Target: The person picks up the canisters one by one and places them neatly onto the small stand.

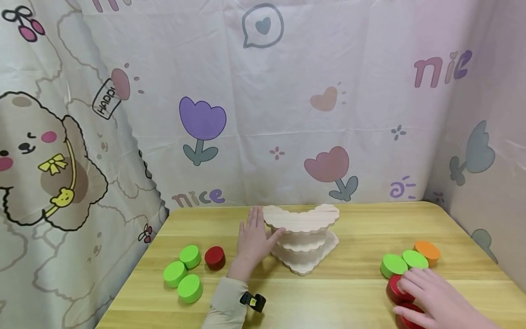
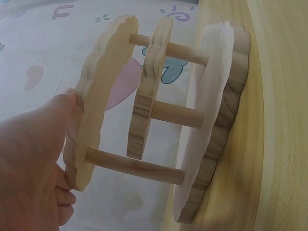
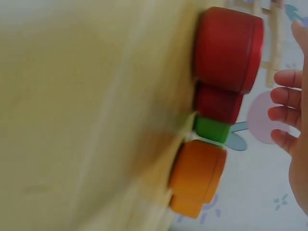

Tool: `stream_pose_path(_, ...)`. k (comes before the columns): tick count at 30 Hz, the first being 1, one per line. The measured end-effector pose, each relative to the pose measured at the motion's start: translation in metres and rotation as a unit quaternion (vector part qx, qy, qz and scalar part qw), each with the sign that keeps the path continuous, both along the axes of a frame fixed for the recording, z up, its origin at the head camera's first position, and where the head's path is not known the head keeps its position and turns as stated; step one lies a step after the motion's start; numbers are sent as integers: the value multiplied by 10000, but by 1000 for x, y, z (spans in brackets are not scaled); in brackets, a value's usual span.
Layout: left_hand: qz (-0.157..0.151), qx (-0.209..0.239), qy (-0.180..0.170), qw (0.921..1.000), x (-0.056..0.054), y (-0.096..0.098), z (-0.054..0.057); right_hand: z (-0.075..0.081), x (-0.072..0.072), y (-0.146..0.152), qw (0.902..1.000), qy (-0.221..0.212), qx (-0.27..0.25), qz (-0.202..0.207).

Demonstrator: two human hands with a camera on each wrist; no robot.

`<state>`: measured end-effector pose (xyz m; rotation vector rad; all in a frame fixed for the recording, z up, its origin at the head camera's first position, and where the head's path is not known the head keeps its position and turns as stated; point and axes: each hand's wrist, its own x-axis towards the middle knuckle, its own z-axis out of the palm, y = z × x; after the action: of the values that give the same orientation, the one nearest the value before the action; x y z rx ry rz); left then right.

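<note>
A pale wooden tiered stand with scalloped edges sits near the back middle of the table. My left hand holds the left end of its top board. In the left wrist view, the thumb lies on one side of that board and curled fingers on the other; round posts join the boards. At the right, my right hand hovers over red round blocks, partly hiding them. Its fingers are loosely bent with nothing between them, apart from the red block in the right wrist view.
Several green round blocks and a red one lie on the table's left side. Beyond my right hand are green blocks and an orange one. A printed cloth hangs behind the table.
</note>
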<state>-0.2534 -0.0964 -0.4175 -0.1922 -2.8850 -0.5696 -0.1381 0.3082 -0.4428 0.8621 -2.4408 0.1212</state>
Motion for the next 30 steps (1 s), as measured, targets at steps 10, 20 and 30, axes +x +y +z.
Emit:
stream_pose_path(10,-14,85,-65,9999,1,3,5,-11,14,25,9890,-504,1216,-676)
stream_pose_path(20,11,42,-87,10000,0,3,5,-17,12,36,9880,-300,1511,-54)
stream_pose_path(30,23,-5,-82,10000,0,1,3,-21,13,36,9840,-819,1571,-186)
